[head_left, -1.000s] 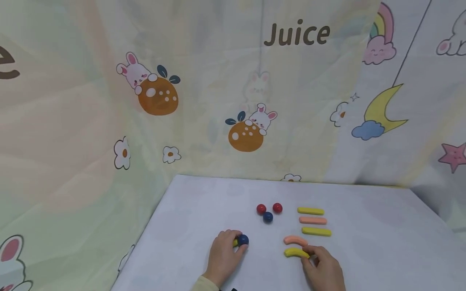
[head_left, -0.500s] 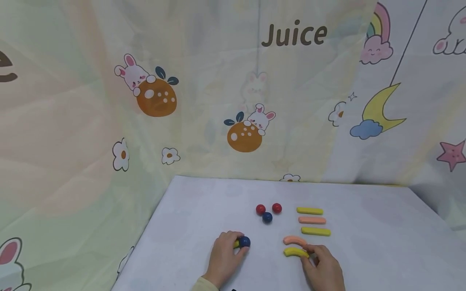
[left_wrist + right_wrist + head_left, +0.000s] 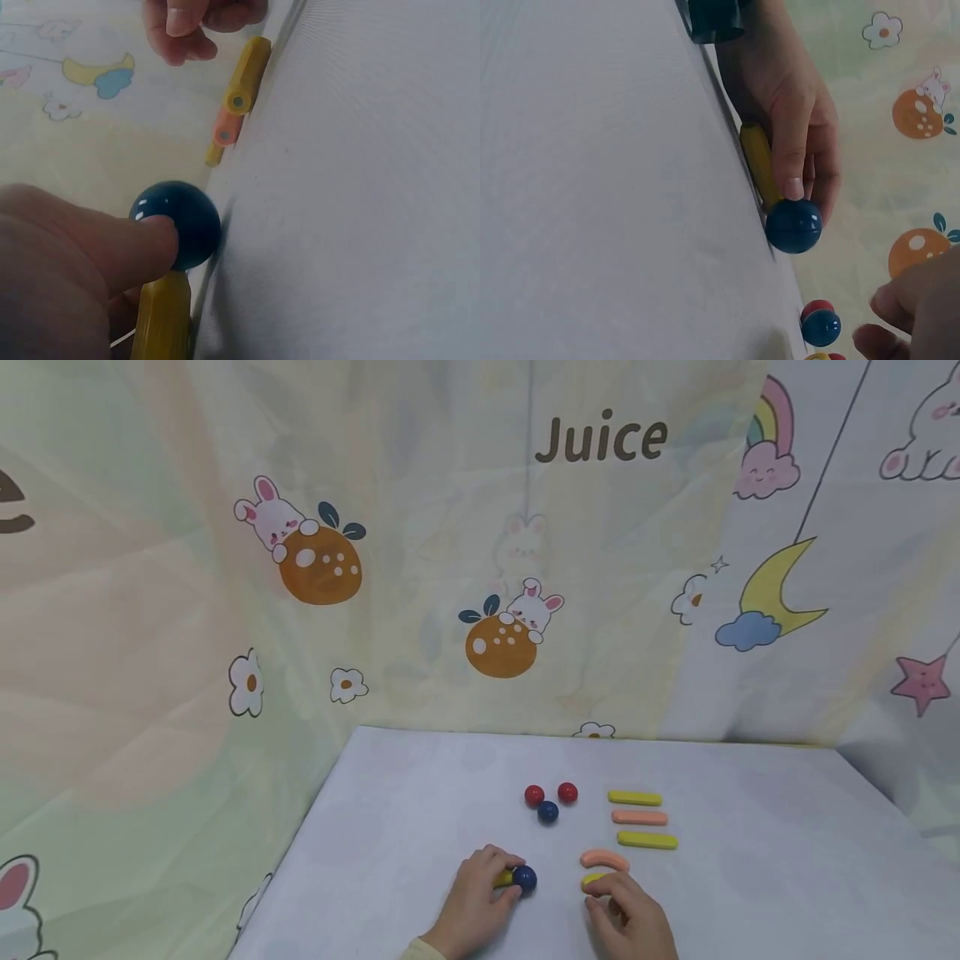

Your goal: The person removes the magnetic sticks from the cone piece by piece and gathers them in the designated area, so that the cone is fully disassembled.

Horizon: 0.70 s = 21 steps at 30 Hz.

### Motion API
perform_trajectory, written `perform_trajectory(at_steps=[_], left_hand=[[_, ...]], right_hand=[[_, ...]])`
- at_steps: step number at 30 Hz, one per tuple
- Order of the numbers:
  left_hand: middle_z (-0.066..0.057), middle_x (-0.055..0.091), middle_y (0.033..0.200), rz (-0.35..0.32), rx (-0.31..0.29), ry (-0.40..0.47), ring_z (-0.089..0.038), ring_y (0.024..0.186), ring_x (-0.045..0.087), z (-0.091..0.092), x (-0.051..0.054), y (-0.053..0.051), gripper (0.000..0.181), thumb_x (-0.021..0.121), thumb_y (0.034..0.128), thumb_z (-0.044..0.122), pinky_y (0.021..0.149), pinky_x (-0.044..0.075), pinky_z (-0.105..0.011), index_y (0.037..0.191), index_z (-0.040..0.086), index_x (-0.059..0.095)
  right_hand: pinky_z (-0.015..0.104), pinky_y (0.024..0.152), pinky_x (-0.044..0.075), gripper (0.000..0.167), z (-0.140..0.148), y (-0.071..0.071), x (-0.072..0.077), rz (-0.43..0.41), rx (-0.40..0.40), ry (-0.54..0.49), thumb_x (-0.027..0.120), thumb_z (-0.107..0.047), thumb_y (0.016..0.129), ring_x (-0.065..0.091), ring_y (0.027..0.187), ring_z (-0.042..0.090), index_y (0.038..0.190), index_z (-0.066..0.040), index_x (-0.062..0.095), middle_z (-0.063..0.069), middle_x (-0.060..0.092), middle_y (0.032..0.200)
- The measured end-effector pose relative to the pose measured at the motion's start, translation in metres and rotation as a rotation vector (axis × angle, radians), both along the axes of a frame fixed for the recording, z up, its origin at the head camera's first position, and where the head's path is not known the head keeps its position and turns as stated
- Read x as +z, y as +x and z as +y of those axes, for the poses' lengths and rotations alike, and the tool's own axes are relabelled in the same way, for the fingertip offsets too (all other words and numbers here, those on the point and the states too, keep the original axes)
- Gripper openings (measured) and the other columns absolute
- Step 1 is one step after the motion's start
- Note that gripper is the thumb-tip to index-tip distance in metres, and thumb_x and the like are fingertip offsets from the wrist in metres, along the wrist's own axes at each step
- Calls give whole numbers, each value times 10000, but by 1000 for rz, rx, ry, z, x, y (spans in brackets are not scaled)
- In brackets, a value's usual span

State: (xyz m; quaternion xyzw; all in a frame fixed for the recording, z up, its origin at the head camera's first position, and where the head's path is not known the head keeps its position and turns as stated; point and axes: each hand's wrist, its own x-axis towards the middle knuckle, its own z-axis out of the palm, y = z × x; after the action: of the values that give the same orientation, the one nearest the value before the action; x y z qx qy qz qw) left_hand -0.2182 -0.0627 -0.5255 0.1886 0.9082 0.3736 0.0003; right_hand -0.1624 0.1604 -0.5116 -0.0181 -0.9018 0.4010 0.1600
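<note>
My left hand [image 3: 477,900] pinches a dark blue ball [image 3: 524,880] between thumb and fingers. A yellow stick [image 3: 163,319] is up against the ball, end-on, partly inside the hand. Both are low on the white table. My right hand [image 3: 632,917] hovers over the near curved yellow stick [image 3: 592,878] and hides most of it in the head view. Its thumb and finger [image 3: 900,300] stand apart in the right wrist view, with nothing seen between them. Just beyond lies a curved orange stick [image 3: 604,860].
Farther back sit two red balls [image 3: 567,792] and another blue ball [image 3: 548,812]. To their right, two straight yellow sticks [image 3: 647,840] lie with a straight orange stick [image 3: 639,817] between them. A printed cloth [image 3: 420,568] hangs behind the table [image 3: 420,777].
My left hand has moved right and nearer with the blue ball and yellow stick. My right hand has come off the end of the curved yellow stick and shifted left over it.
</note>
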Motion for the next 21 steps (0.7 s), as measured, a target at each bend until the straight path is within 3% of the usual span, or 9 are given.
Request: perform_trajectory(at_steps=[5, 10, 16, 21], left_hand=[[239, 590, 1041, 13, -157, 34, 7, 965, 499, 2, -2, 2, 270, 690, 905, 303, 854, 440, -280, 1173, 321, 656], [244, 610, 1052, 26, -250, 24, 44, 917, 480, 8, -3, 6, 278, 690, 901, 347, 797, 424, -205, 1176, 329, 653], [250, 595, 1011, -11, -261, -10, 59, 895, 465, 16, 0, 11, 295, 708, 879, 374, 794, 442, -202, 1165, 319, 659], [243, 585, 986, 14, -212, -62, 52, 879, 468, 15, 4, 10, 303, 736, 862, 343, 793, 462, -208, 1150, 295, 656]], right_hand=[[179, 546, 410, 246, -2, 4, -5, 18, 215, -23, 757, -46, 804, 464, 609, 1, 940, -239, 687, -146, 577, 836], [184, 580, 420, 265, 0, 5, -8, -13, 374, 12, 751, -264, 859, 488, 678, -9, 1097, -207, 652, -130, 572, 890], [186, 649, 430, 432, 2, 3, -3, -163, 450, 30, 708, -451, 860, 488, 778, -6, 1185, -184, 612, -121, 582, 996], [205, 604, 393, 410, -1, 3, -1, -236, 380, 71, 739, -420, 843, 452, 711, 4, 1143, -172, 609, -101, 555, 939]])
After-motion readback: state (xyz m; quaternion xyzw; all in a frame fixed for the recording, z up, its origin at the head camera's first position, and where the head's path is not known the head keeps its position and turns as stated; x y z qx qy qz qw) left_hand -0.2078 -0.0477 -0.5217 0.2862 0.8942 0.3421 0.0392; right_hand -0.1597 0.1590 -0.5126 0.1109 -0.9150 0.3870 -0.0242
